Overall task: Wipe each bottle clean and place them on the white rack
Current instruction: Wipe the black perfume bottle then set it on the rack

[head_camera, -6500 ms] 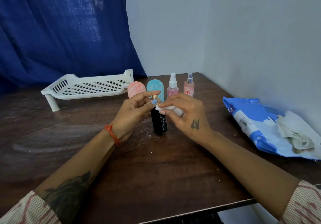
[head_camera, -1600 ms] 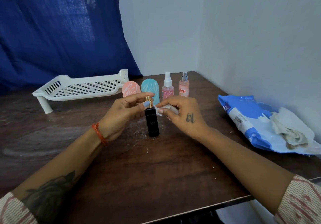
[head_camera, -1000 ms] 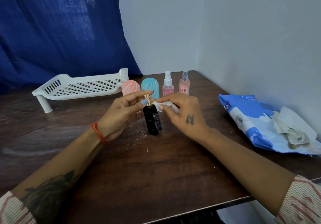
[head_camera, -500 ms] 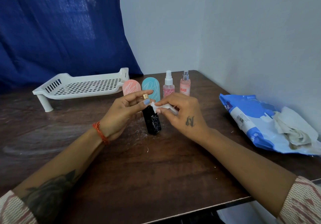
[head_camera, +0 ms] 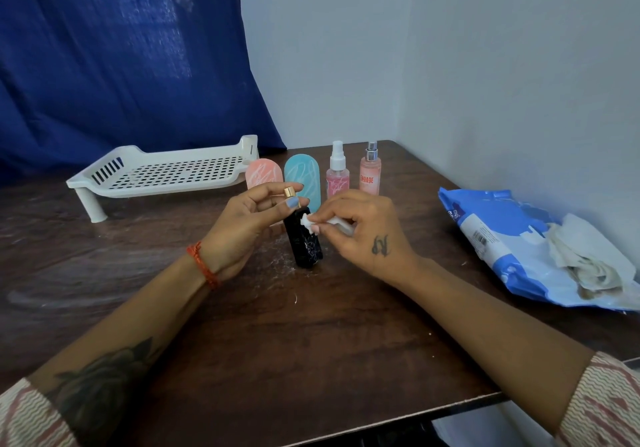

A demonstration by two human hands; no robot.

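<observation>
Nearest you, your two forearms reach in over the near edge of the dark brown wooden table (head_camera: 311,360), patterned sleeves at both lower corners and a red thread band (head_camera: 202,266) on your left wrist. Around the middle of the table your left hand (head_camera: 242,228) pinches the gold cap of the small black rectangular bottle (head_camera: 304,238) between curled thumb and forefinger, the other fingers loosely bent beneath; the bottle leans a little to the left with its base on the wood. Your right hand (head_camera: 360,231) has its fingers curled round a folded white wipe (head_camera: 325,221), and the wipe's tip is pressed against the bottle's upper right side just below the cap. Toward the right edge lies a blue and white plastic wipe packet (head_camera: 512,249), with crumpled used white wipes (head_camera: 585,256) on top of it. Behind your hands, toward the far edge, four more bottles stand upright in a row: a flat peach rounded-top bottle (head_camera: 263,174), a flat teal rounded-top bottle (head_camera: 302,178) just beside it, a pink spray bottle with a white pump (head_camera: 337,172) and a peach spray bottle with a silver pump (head_camera: 370,171). Left of the row, near the far left corner, the white perforated plastic rack (head_camera: 166,176) stands on short legs, its right end just beside the peach flat bottle.
</observation>
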